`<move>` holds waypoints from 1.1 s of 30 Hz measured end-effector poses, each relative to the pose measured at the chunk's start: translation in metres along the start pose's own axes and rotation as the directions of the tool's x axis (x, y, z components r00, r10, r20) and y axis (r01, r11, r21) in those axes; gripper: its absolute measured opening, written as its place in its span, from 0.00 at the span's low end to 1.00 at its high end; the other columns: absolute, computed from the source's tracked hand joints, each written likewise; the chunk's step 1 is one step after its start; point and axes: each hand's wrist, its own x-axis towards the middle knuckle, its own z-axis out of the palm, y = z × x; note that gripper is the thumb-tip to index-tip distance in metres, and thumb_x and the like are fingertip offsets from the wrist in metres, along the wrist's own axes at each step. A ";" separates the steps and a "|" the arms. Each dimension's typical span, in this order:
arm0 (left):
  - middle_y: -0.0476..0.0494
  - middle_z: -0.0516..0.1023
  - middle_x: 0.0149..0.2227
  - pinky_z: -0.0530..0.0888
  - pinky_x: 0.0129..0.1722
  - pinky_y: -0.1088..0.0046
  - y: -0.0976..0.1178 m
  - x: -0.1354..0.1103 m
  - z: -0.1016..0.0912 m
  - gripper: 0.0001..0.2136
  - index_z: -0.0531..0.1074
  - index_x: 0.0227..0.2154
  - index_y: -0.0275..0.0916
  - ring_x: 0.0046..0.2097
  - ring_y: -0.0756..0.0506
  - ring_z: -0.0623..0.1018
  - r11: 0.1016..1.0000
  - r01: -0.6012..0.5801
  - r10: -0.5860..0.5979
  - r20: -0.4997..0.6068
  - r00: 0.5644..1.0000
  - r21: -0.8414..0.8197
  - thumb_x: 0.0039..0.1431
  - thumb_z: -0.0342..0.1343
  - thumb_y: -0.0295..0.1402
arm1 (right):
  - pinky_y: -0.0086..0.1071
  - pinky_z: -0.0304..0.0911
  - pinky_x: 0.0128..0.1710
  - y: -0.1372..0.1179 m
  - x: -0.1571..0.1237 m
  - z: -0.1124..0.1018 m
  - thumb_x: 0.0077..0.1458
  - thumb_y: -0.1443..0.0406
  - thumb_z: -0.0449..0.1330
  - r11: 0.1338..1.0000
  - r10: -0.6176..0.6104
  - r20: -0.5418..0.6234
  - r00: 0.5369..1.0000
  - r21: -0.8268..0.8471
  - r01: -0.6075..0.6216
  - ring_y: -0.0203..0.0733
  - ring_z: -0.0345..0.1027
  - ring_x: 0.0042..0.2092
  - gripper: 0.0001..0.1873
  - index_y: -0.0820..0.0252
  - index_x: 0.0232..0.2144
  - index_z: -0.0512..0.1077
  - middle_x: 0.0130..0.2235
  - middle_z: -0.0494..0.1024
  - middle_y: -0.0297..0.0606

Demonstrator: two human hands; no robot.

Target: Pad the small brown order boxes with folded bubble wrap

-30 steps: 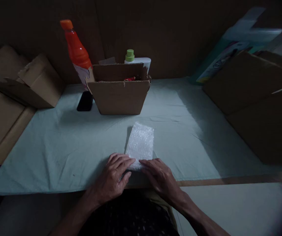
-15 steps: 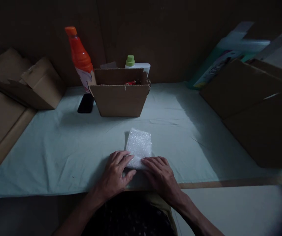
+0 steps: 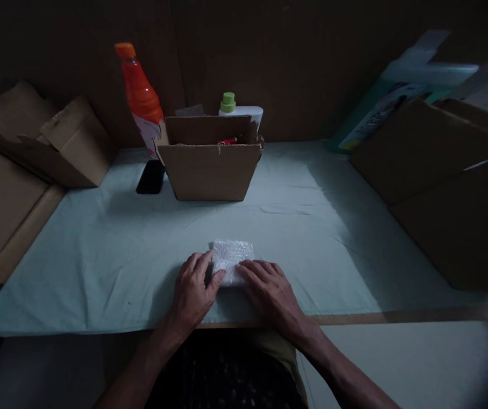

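Observation:
A small, flat bundle of clear bubble wrap (image 3: 232,254) lies on the cloth near the table's front edge. My left hand (image 3: 191,288) grips its left side, thumb over the near corner and fingers along the edge. From the right, my right hand (image 3: 270,288) presses its fingers onto the top and holds the near right part, so that corner is covered. Whether anything is inside the wrap, I cannot tell.
Beyond my hands stands an open cardboard box (image 3: 212,173) with something red inside. Around it are a black phone (image 3: 150,177), an orange bottle (image 3: 142,94) and a green-capped white bottle (image 3: 244,111). Cardboard boxes flank both sides; a teal jug (image 3: 380,108) leans at the right.
The far part of the bubble wrap has folded toward me, leaving a shorter bundle. My left hand has shifted slightly left, and my right hand's fingers now lie farther over the wrap.

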 end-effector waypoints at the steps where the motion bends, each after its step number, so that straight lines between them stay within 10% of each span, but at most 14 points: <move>1: 0.38 0.77 0.45 0.76 0.47 0.60 0.001 -0.006 -0.001 0.19 0.70 0.55 0.37 0.46 0.41 0.78 0.991 0.073 -0.074 -0.005 0.997 -0.116 0.63 0.55 0.38 | 0.44 0.69 0.44 0.003 0.004 0.001 0.61 0.69 0.57 0.998 0.052 -0.021 0.998 0.034 -0.051 0.50 0.73 0.45 0.15 0.60 0.50 0.73 0.47 0.81 0.47; 5: 0.35 0.73 0.57 0.73 0.53 0.63 0.011 -0.028 -0.002 0.29 0.58 0.64 0.39 0.55 0.41 0.75 0.713 0.335 -0.327 0.131 0.936 -0.616 0.63 0.57 0.40 | 0.40 0.71 0.42 0.002 0.012 0.004 0.63 0.61 0.57 0.910 0.286 -0.029 0.958 0.321 -0.262 0.46 0.75 0.42 0.15 0.56 0.51 0.73 0.45 0.82 0.44; 10: 0.37 0.75 0.56 0.70 0.57 0.64 0.018 -0.025 0.002 0.31 0.58 0.65 0.37 0.55 0.41 0.75 0.405 0.382 -0.305 0.272 0.913 -0.830 0.61 0.58 0.37 | 0.37 0.71 0.45 -0.014 0.009 0.005 0.64 0.54 0.56 0.721 0.333 0.183 0.925 0.583 -0.375 0.44 0.75 0.43 0.17 0.57 0.47 0.76 0.44 0.81 0.41; 14: 0.35 0.68 0.63 0.67 0.60 0.62 0.023 -0.018 -0.009 0.34 0.53 0.67 0.37 0.59 0.39 0.71 0.514 0.446 -0.300 0.334 0.894 -0.733 0.60 0.57 0.35 | 0.43 0.65 0.55 -0.005 0.010 -0.006 0.56 0.52 0.64 0.727 0.281 0.140 0.949 0.614 -0.306 0.50 0.70 0.54 0.27 0.57 0.54 0.72 0.56 0.74 0.48; 17: 0.36 0.67 0.64 0.64 0.62 0.61 0.030 -0.012 -0.018 0.38 0.46 0.70 0.40 0.60 0.39 0.70 0.648 0.427 -0.183 0.415 0.891 -0.630 0.59 0.56 0.32 | 0.42 0.67 0.52 0.001 0.021 -0.025 0.51 0.48 0.68 0.614 0.207 0.323 0.923 0.692 -0.380 0.50 0.71 0.51 0.41 0.56 0.63 0.65 0.55 0.75 0.47; 21: 0.35 0.74 0.55 0.69 0.57 0.61 0.037 0.000 -0.024 0.45 0.41 0.71 0.39 0.54 0.39 0.75 0.650 0.428 -0.096 0.492 0.865 -0.627 0.56 0.61 0.35 | 0.37 0.66 0.48 0.001 0.040 -0.038 0.52 0.50 0.68 0.396 0.088 0.406 0.909 0.823 -0.407 0.48 0.72 0.48 0.25 0.58 0.47 0.78 0.46 0.78 0.43; 27: 0.37 0.75 0.49 0.67 0.55 0.61 0.019 0.003 -0.015 0.48 0.44 0.69 0.37 0.51 0.39 0.75 0.552 0.371 -0.031 0.426 0.904 -0.747 0.52 0.65 0.43 | 0.27 0.59 0.32 0.007 0.045 -0.022 0.49 0.53 0.70 0.113 0.294 0.385 0.875 0.895 -0.432 0.35 0.62 0.32 0.16 0.60 0.32 0.77 0.31 0.71 0.33; 30: 0.41 0.74 0.44 0.70 0.49 0.66 0.009 0.001 -0.003 0.40 0.49 0.68 0.38 0.46 0.43 0.76 0.607 0.368 -0.105 0.387 0.916 -0.705 0.56 0.60 0.38 | 0.28 0.58 0.32 0.010 0.046 -0.021 0.49 0.51 0.69 0.138 0.274 0.438 0.856 0.863 -0.486 0.35 0.61 0.32 0.19 0.61 0.33 0.75 0.29 0.70 0.32; 33: 0.46 0.75 0.37 0.72 0.45 0.69 0.004 0.004 0.001 0.38 0.51 0.68 0.38 0.39 0.46 0.75 0.747 0.282 -0.057 0.364 0.930 -0.602 0.55 0.57 0.31 | 0.29 0.60 0.35 0.015 0.053 -0.033 0.47 0.49 0.69 0.337 0.191 0.453 0.871 0.803 -0.491 0.39 0.64 0.36 0.28 0.58 0.47 0.74 0.35 0.74 0.34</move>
